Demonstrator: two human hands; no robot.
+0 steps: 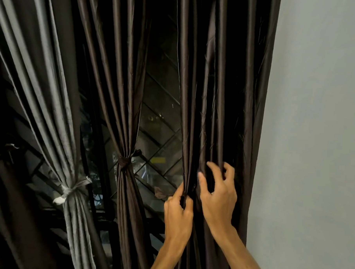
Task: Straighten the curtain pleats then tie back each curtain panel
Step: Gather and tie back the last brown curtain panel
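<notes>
A dark brown curtain panel [225,85] hangs loose at the right, next to the wall. My left hand [178,212] pinches the panel's left edge folds between thumb and fingers. My right hand [219,192] is spread, fingers curled into the pleats just to the right. The middle brown panel [122,81] is gathered by a brown tie [124,162]. A grey panel [48,88] at the left is bound with a pale tie [69,191].
A pale wall [315,120] borders the loose panel on the right. Behind the curtains a dark window with diagonal metal grille bars [163,105] shows through the gaps. Another dark tied panel [0,167] sits at the far left edge.
</notes>
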